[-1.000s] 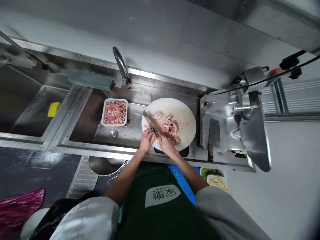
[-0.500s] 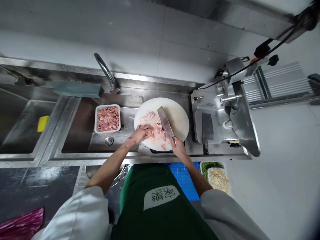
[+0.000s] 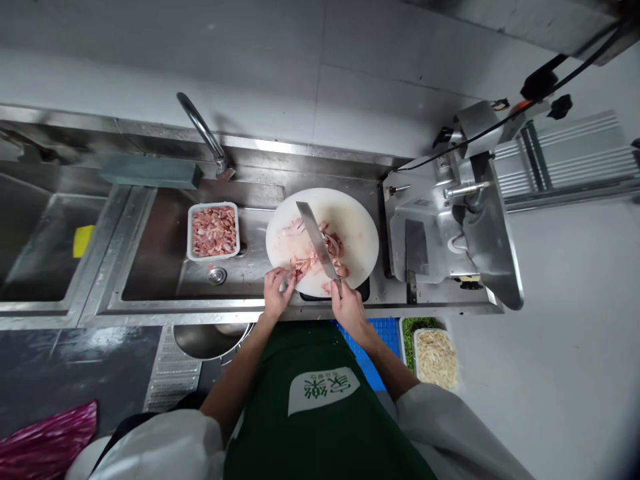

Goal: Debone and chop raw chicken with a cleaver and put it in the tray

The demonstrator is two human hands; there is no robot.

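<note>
A cleaver (image 3: 319,241) is in my right hand (image 3: 349,308), fingers wrapped round its handle. Its blade lies slantwise over the round white cutting board (image 3: 356,210), pointing to the far left, with chopped raw meat (image 3: 334,248) along its right side. At the board's near left edge, my left hand (image 3: 277,290) is closed on the end of a piece of raw meat (image 3: 300,267), to the left of the blade. A paler piece of meat (image 3: 295,227) lies farther back on the board.
In the sink left of the board stands a white tub (image 3: 215,230) of cut meat, with a tap (image 3: 203,130) behind it. A second knife (image 3: 416,250) rests by the metal slicer (image 3: 485,220) on the right. Below are tubs of shredded food (image 3: 436,358).
My left hand has drawn back toward the board's near edge. The cleaver has shifted left, its handle closer to me, and more meat shows to the right of the blade.
</note>
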